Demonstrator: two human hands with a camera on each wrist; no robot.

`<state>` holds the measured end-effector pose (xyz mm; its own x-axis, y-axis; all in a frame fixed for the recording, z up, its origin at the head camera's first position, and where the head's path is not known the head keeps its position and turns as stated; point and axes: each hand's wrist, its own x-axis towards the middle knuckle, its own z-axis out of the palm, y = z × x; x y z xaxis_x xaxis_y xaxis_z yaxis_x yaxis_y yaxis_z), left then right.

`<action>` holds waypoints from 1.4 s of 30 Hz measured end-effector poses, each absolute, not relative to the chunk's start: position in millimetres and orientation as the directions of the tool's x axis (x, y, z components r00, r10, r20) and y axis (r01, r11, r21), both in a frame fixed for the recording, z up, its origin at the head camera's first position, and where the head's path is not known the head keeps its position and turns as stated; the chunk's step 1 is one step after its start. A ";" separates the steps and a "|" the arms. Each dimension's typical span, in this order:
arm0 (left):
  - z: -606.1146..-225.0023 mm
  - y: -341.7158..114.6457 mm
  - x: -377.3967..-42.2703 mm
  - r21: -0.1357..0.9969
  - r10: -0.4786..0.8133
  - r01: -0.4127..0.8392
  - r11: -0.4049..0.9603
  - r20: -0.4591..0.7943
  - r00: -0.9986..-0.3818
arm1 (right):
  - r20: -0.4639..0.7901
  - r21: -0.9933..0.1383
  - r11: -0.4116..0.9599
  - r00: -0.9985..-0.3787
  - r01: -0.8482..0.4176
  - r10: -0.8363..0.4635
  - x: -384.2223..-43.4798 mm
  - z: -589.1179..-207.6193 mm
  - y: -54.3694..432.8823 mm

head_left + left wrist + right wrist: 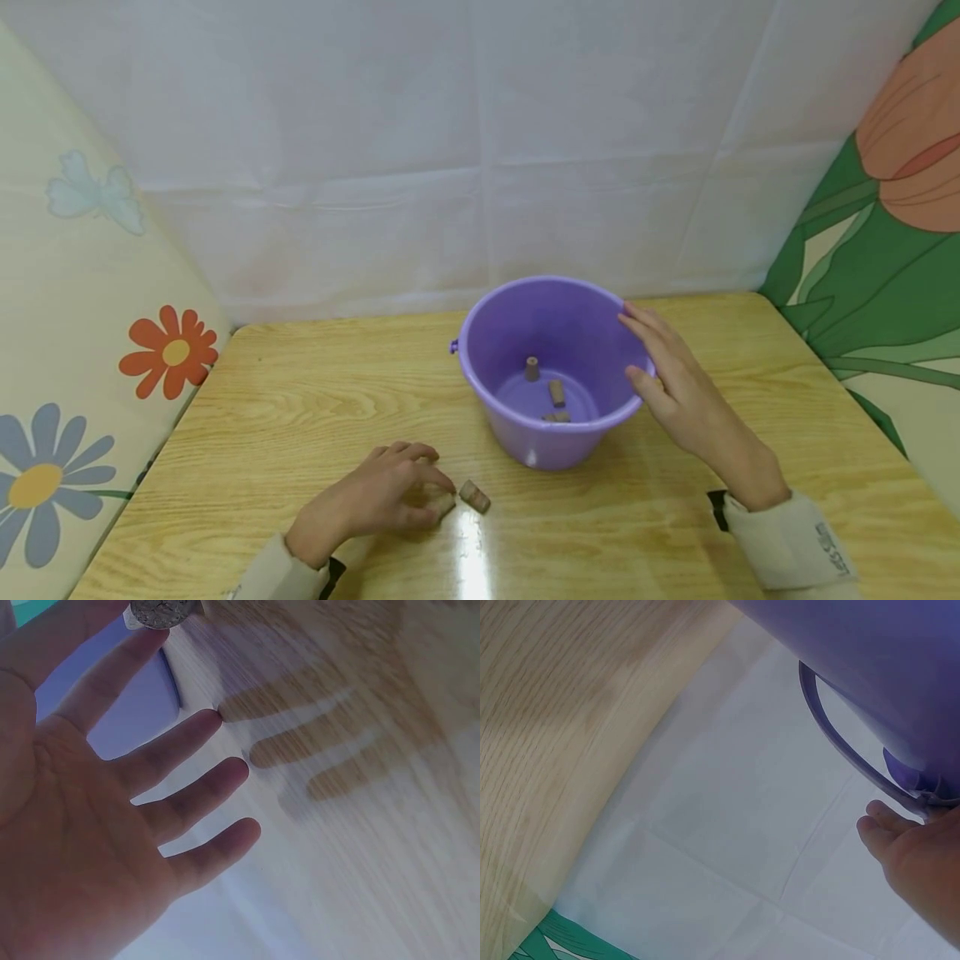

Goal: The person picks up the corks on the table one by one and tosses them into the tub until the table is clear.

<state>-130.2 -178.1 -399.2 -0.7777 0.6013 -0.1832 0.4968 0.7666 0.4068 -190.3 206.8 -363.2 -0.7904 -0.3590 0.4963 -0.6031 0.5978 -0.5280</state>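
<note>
Low over the table, my left hand (378, 496) pinches a cork (444, 505) between thumb and index finger. In the left wrist view, the round end of that cork (161, 611) shows at the top edge, and the other three fingers are spread out. Beside it on the table lies a second cork (475, 497). A purple bucket (547, 446) stands upright, with several corks (556, 392) on its bottom. At its right side my right hand (675, 387) holds the rim, the thumb reaching over it. Part of the right hand (922, 855) appears near the handle joint in the right wrist view.
The wood-grain table (330, 392) ends at a white cloth backdrop (315, 167). Flower-printed panels (67, 292) flank it left and right. The bucket's thin purple handle (832, 735) hangs against its outer side.
</note>
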 end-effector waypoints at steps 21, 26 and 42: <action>-398.2 -178.7 -134.1 0.340 0.596 0.550 0.762 -0.039 -0.802 | 0.504 -0.519 0.602 -0.786 -0.606 -0.358 -190.3 -364.1 207.3; -394.7 -179.7 -136.3 0.336 0.575 0.538 0.773 -0.013 -0.818 | 0.507 -0.517 0.600 -0.783 -0.610 -0.360 -190.1 -363.9 207.5; -375.6 -179.8 -150.2 0.228 0.498 0.556 0.799 0.265 -0.825 | 0.502 -0.519 0.600 -0.786 -0.608 -0.362 -189.6 -362.6 207.1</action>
